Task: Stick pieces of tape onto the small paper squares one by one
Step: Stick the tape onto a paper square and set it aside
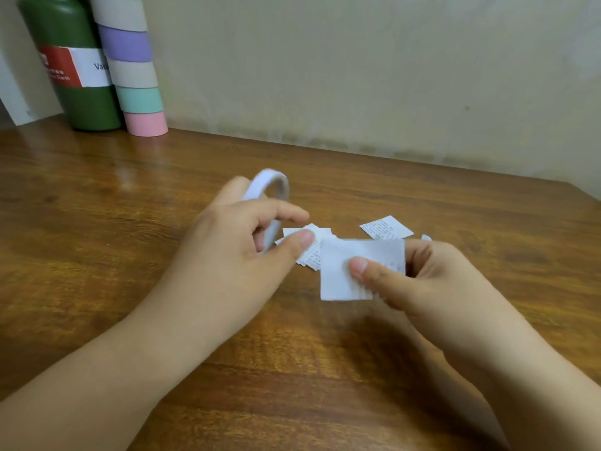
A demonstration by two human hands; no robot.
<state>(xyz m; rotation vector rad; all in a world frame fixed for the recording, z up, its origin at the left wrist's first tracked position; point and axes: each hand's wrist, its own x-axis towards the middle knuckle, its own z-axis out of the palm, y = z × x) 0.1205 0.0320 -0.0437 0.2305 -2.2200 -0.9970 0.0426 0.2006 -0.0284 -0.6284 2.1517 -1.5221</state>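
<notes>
Left hand [240, 236] gripping tape roll [270, 190]; right hand [422, 275] pinching paper square [338, 271], seemingly untaped. Pile [309, 252] at 12 o'clock pending.

Print on the paper squares [386, 227] is unreadable.

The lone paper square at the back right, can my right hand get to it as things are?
Probably not yet: the right hand pinches a paper square. The lone square lies just beyond it on bare table, nothing between.
</notes>
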